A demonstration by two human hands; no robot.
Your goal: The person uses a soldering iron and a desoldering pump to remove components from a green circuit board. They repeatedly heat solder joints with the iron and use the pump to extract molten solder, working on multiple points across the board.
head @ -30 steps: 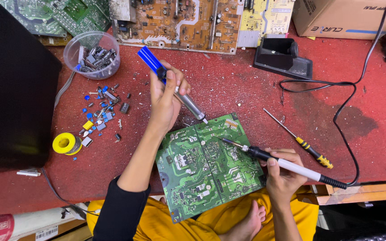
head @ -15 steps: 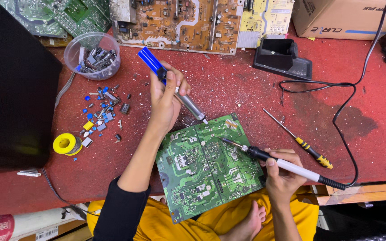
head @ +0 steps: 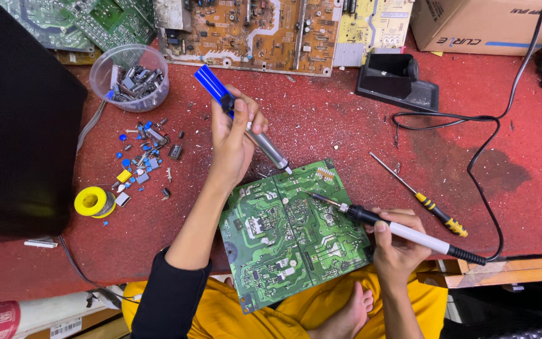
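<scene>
Left hand (head: 233, 141): closed around a blue-and-silver desoldering pump (head: 243, 119), white tip just above the far edge of the green circuit board (head: 290, 232). Right hand (head: 396, 245): closed on a soldering iron (head: 396, 229), tip touching the board. Board rests tilted at the red workbench (head: 321, 132) edge, over the lap. Nearby: yellow-handled screwdriver (head: 418, 201), solder spool (head: 93, 201), loose components (head: 139, 163), plastic bowl (head: 130, 76).

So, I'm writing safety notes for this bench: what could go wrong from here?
The soldering iron in the right hand works just above a bare foot, so drips could burn it. The green circuit board rests partly off the table edge and could tip. The iron's cord loops nearby and could snag.
</scene>
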